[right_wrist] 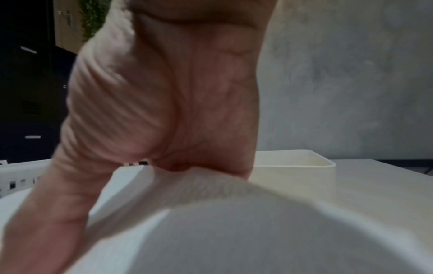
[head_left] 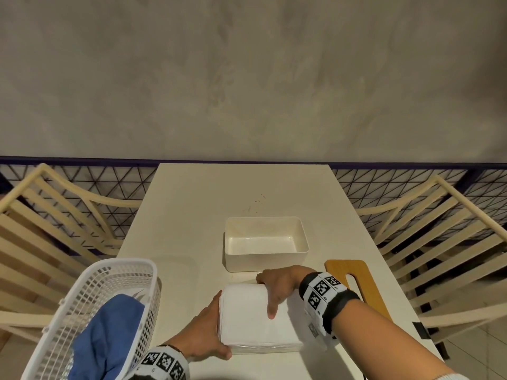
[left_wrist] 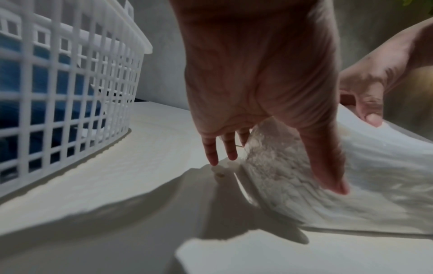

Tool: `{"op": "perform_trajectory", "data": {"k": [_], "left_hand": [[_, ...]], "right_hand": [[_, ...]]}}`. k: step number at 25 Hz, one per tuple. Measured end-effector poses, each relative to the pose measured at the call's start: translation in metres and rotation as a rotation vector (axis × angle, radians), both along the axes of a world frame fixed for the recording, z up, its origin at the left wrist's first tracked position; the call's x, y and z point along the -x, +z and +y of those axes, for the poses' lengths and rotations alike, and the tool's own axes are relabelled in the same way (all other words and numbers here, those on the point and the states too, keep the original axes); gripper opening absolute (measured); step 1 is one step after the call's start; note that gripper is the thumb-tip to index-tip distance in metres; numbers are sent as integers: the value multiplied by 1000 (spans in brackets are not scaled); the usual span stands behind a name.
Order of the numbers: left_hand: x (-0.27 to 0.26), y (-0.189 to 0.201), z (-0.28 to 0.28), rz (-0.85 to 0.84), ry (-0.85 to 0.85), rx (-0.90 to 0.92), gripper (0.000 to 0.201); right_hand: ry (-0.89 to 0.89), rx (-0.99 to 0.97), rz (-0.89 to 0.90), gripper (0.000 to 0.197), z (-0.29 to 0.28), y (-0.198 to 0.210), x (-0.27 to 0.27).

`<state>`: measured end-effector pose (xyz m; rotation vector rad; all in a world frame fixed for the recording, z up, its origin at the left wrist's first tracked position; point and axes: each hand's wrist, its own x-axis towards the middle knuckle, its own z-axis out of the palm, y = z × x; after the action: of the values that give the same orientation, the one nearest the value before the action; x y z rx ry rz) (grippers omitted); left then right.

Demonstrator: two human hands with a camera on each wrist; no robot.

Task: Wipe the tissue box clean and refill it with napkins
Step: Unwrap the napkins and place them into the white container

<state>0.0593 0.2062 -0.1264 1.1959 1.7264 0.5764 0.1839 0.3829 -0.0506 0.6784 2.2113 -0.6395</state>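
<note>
A thick stack of white napkins [head_left: 247, 325] lies on the white table [head_left: 192, 209] near its front edge. My left hand [head_left: 203, 333] grips the stack's left side, with the thumb at the near corner. My right hand [head_left: 277, 283] holds the far right corner, thumb flat on top and fingers curled over the far edge. In the left wrist view the stack [left_wrist: 374, 176] bulges between thumb and fingers. Just beyond the stack stands the cream tissue box [head_left: 263, 261], open, upright and with nothing inside. Its wooden lid [head_left: 340, 267] lies flat to the right, partly under my right wrist.
A white plastic basket [head_left: 90, 283] with a blue cloth [head_left: 109, 333] in it stands at the table's front left, close to my left hand. Wooden chairs [head_left: 55, 229] flank the table on both sides. A grey wall closes off the far end.
</note>
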Motion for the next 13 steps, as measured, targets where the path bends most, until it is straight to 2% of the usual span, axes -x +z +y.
{"op": "perform_trajectory", "data": {"k": [4, 8, 9, 12, 13], "left_hand": [[0, 0, -3, -6, 14, 1, 124], [-1, 4, -6, -9, 26, -14, 124], [-2, 4, -7, -13, 21, -20, 123], [-2, 4, -14, -32, 36, -38, 120], [-3, 6, -16, -44, 40, -45, 118]], "right_hand": [[-74, 122, -91, 85, 6, -3, 3], [-39, 164, -193, 91, 0, -4, 9], [-28, 168, -196, 88, 0, -4, 9], [-44, 222, -138, 57, -3, 4, 5], [-47, 233, -102, 52, -1, 4, 1]]}}
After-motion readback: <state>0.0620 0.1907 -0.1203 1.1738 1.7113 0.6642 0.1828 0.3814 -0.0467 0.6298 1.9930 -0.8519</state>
